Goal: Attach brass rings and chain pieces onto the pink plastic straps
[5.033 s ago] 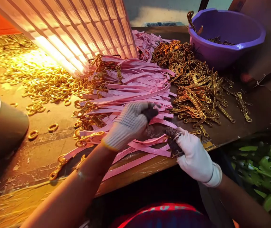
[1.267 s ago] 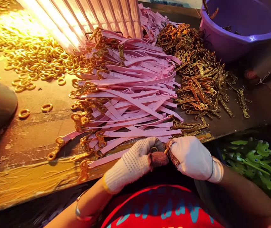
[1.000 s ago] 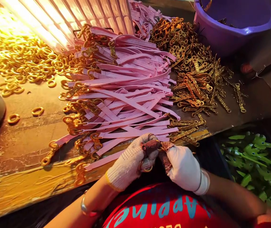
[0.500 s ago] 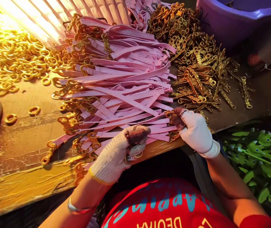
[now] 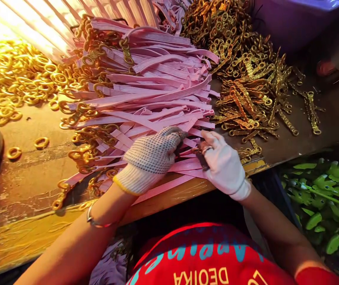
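My left hand [image 5: 153, 154], in a dotted knit glove with a yellow cuff, rests over the pile of pink straps [image 5: 160, 95]. Its fingers are curled and pressed together, and what they hold is hidden under the hand. Close by on the right, my right hand [image 5: 224, 166] wears a white glove with dark fingertip coverings. Thumb and fingers pinch the end of a pink strap [image 5: 190, 151] between the two hands. Gold chain-like fittings [image 5: 83, 158] are attached at the left ends of the straps.
Loose gold rings [image 5: 17, 79] lie at the left, under bright light. A heap of gold chain links [image 5: 246, 87] is at the right, by a purple tub [image 5: 294, 23]. Green leaf-shaped pieces [image 5: 329, 198] sit below the table edge [image 5: 169, 198]. A ribbed pale basket [image 5: 107, 16] stands behind.
My left hand has moved up and turned its back to the camera, over the straps. The right hand has come left and slightly down, nearer the left one.
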A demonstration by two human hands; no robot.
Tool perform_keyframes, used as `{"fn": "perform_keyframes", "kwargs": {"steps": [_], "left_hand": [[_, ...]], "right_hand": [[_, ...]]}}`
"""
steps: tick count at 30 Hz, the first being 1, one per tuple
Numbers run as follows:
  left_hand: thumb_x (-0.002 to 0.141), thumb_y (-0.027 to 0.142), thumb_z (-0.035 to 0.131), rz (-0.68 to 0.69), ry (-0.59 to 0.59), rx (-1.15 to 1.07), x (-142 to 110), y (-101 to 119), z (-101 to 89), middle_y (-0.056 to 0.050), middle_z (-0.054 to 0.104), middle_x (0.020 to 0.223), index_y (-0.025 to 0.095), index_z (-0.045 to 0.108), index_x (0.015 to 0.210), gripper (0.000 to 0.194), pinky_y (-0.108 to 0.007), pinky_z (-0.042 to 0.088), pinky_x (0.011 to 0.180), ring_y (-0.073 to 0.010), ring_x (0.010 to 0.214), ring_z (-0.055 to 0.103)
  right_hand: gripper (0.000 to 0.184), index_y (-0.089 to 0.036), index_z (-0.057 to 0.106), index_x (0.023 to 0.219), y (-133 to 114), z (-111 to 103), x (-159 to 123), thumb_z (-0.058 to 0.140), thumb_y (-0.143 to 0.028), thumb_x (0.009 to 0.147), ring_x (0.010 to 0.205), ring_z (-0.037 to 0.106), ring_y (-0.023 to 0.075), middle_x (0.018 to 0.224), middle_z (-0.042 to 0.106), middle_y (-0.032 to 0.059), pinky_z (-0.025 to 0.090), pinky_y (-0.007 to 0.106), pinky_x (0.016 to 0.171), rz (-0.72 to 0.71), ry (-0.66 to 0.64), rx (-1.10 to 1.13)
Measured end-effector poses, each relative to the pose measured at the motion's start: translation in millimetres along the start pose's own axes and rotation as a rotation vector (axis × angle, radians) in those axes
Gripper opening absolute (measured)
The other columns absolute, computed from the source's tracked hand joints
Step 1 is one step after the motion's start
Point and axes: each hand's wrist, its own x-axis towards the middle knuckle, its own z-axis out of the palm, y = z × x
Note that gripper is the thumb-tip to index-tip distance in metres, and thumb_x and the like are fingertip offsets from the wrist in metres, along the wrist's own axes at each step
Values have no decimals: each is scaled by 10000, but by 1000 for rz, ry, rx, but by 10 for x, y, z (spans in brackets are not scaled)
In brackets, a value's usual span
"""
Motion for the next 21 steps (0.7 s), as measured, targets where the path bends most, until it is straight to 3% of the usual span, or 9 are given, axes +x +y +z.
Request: {"fn": "perform_keyframes", "kwargs": {"steps": [3,6,9,11,13,15,17,21], "left_hand": [[944,118,403,-12,-190,124,81,91,48,-123,643,1393,172,630,1379,493,-395,590,899,-299,1115,710],[1012,201,366,-57,-335,273,88,232,76,-153,646,1310,215,592,1416,463,-399,597,699,-303,884,751],[975,167,416,-70,-421,315,29,293,101,-167,630,1298,219,606,1388,457,-386,574,629,-293,801,741],[919,107,447,-107,-403,256,-53,263,122,-180,614,1330,189,641,1326,458,-390,575,649,-284,811,735],[869,78,474,-155,-290,100,-147,202,130,-180,637,1286,150,680,1211,406,-384,577,698,-263,826,725],[887,128,497,-188,-103,-182,-220,153,103,-143,694,1117,141,692,1064,264,-360,571,764,-231,839,705],[936,250,521,-262,25,-492,-244,150,38,-70,693,876,163,667,920,171,-307,553,727,-183,751,660],[956,401,554,-525,-55,-931,-156,273,-119,51,508,593,195,571,809,253,-206,376,457,-95,478,431]], "right_hand": [[183,-128,701,986,-50,137,-12,535,-114,910,1039,648,267,1235,692,183,541,332,735,-69,-35,-95],[160,-140,716,907,9,204,-177,557,-151,901,1075,633,287,1180,714,173,538,347,755,-206,67,-63],[169,-154,726,866,103,220,-299,564,-194,895,1097,626,297,1148,723,162,540,355,757,-303,113,9],[169,-165,726,875,137,220,-315,565,-213,892,1082,631,294,1142,722,154,541,355,742,-325,104,58],[171,-168,722,917,143,206,-290,560,-213,894,1074,631,292,1138,718,153,549,359,741,-328,84,123],[197,-152,710,999,138,166,-236,546,-193,899,1065,628,285,1118,713,156,563,365,770,-285,78,224],[232,-133,687,1086,136,94,-163,535,-179,917,1073,622,276,1109,700,156,571,370,826,-199,102,347],[334,-139,649,1222,145,-93,6,544,-151,905,1036,646,251,1115,691,139,564,352,864,-85,132,477]]}}
